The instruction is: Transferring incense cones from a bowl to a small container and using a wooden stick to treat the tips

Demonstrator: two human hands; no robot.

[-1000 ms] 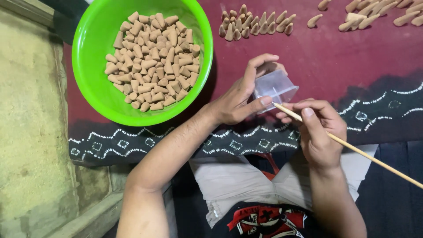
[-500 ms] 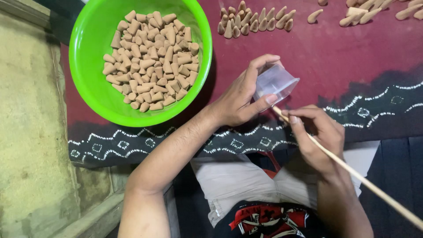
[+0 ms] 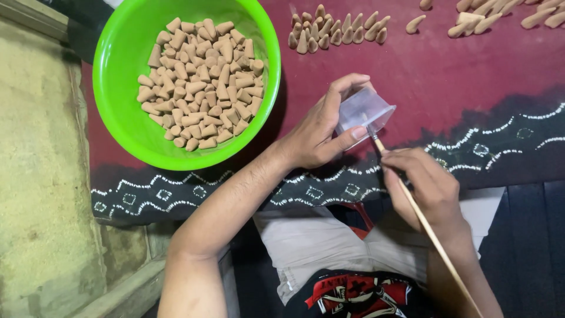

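My left hand (image 3: 318, 132) grips a small clear plastic cup (image 3: 364, 112), tipped on its side with the mouth toward the lower right. My right hand (image 3: 425, 184) pinches a long thin wooden stick (image 3: 432, 235). The stick's tip reaches into the cup's mouth. Both hands hover over a dark red patterned cloth (image 3: 471, 76). A bright green bowl (image 3: 120, 112) to the left holds several tan cone-shaped pieces (image 3: 200, 82).
A row of upright tan cones (image 3: 335, 32) stands on the cloth above the cup, and more cones (image 3: 494, 15) lie loose at the top right. A rough stone ledge (image 3: 41, 176) runs down the left. My lap shows below.
My right hand has slid down and right along the stick, and the stick has swung steeper, its tip moving from beside the cup into the cup's mouth. The left hand holds still.
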